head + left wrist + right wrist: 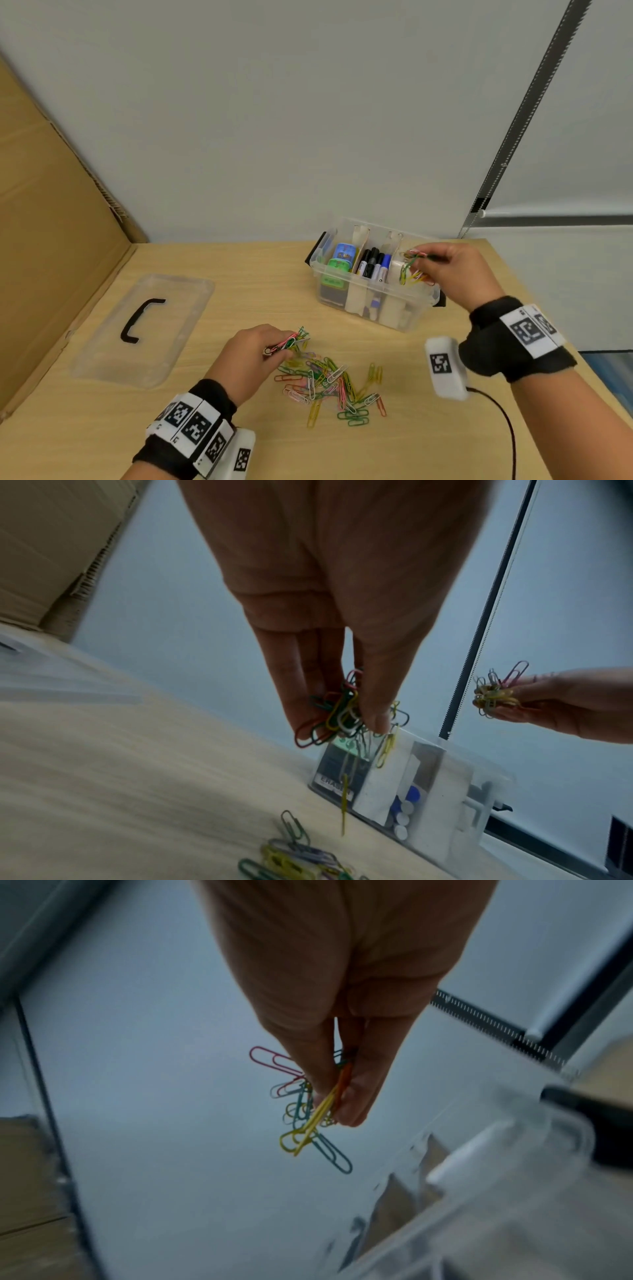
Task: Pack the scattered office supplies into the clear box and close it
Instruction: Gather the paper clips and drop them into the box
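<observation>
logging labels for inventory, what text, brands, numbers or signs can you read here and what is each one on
"ERAS...": on the dark item in the end compartment of the clear box, left wrist view; the rest is cut off by blur.
Markers: print on the barrels, too small to read.
Blue tin and green tin: printed tops, blurred.
Wrist bands: square black-and-white code tags, no words.
</observation>
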The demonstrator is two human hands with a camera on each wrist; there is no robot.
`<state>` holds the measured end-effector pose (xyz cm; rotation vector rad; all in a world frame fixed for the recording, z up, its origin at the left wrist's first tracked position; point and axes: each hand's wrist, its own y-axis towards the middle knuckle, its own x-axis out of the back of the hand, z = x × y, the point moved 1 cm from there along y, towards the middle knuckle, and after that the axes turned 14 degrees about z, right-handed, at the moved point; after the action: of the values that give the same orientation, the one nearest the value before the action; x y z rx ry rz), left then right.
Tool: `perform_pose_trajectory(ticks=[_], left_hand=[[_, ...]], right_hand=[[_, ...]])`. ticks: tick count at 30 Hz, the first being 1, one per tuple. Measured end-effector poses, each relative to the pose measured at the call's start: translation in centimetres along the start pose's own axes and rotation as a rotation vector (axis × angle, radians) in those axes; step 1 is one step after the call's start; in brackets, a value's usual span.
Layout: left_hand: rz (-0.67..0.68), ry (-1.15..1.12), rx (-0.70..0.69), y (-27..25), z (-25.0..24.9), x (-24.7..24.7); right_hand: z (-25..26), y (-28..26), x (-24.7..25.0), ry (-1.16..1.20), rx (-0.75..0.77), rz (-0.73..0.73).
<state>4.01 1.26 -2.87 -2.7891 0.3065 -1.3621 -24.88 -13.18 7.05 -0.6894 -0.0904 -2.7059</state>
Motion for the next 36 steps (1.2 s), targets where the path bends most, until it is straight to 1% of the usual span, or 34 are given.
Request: perform_pose_trajectory(ticks=[3, 5, 7, 9, 12, 14, 16, 18, 20, 21, 22, 24, 25, 27, 29, 31, 36], left_hand=[[-0.005, -0.014, -0.003, -0.2, -0.1, 0.0], [-0.006, -0.023, -0.002, -0.4, -0.2, 0.0], [-0.007, -0.026, -0.001, -0.5, -0.2, 0.0], [-0.006, -0.029, 0.003, -0.5, -0.1, -0.1], [-0.007, -0.035, 0.011, -0.6, -0.2, 0.0], [-0.01, -0.045, 0.012, -0.6, -0.2, 0.0], [-0.014, -0.059, 0.011, -0.6, -0.2, -0.1], [-0.018, -0.07, 0.003, -0.6, -0.2, -0.2], [-0.02, -0.073, -0.009, -0.4, -0.5, -0.2], [-0.022, -0.08, -0.018, -0.2, -0.8, -0.2], [-0.029, -0.091, -0.031, 0.0, -1.2, -0.2], [-0.042, -0.123, -0.069, 0.7, -2.5, -0.1], [-0.043, -0.151, -0.091, 1.2, -3.5, 0.1], [-0.034, -0.19, -0.142, 2.4, -5.9, 0.6], [-0.032, -0.152, -0.188, 4.1, -8.6, 1.2], [-0.045, -0.109, -0.22, 6.3, -11.1, 1.8], [-0.081, -0.061, -0.222, 12.0, -16.0, 2.5]], right_hand=[[-1.4, 2.0, 1.2, -0.137, -0.063, -0.063], [-2.4, 3.3, 1.2, -0.309, -0.083, -0.049], [-3.2, 4.6, 0.5, -0.524, -0.116, 0.018], [-3.6, 5.8, -0.5, -0.712, -0.164, 0.116], [-4.1, 7.6, -2.0, -0.888, -0.267, 0.261], [-4.2, 8.5, -2.7, -0.929, -0.327, 0.319], [-3.9, 8.4, -2.9, -0.922, -0.361, 0.363], [-3.6, 7.3, -2.8, -0.859, -0.321, 0.379], [-3.5, 5.1, -2.4, -0.665, -0.245, 0.304], [-3.8, 3.9, -2.2, -0.574, -0.191, 0.222], [-4.2, 2.8, -2.0, -0.533, -0.117, 0.107], [-5.8, 0.9, -1.7, -0.57, -0.01, -0.105], [-6.8, 0.1, -1.7, -0.6, -0.006, -0.158], [-8.6, -1.0, -2.0, -0.592, -0.043, -0.15], [-9.6, -1.4, -2.5, -0.546, -0.056, -0.115], [-10.0, -1.3, -2.7, -0.546, -0.044, -0.125], [-10.3, -0.9, -2.6, -0.586, -0.04, -0.165]])
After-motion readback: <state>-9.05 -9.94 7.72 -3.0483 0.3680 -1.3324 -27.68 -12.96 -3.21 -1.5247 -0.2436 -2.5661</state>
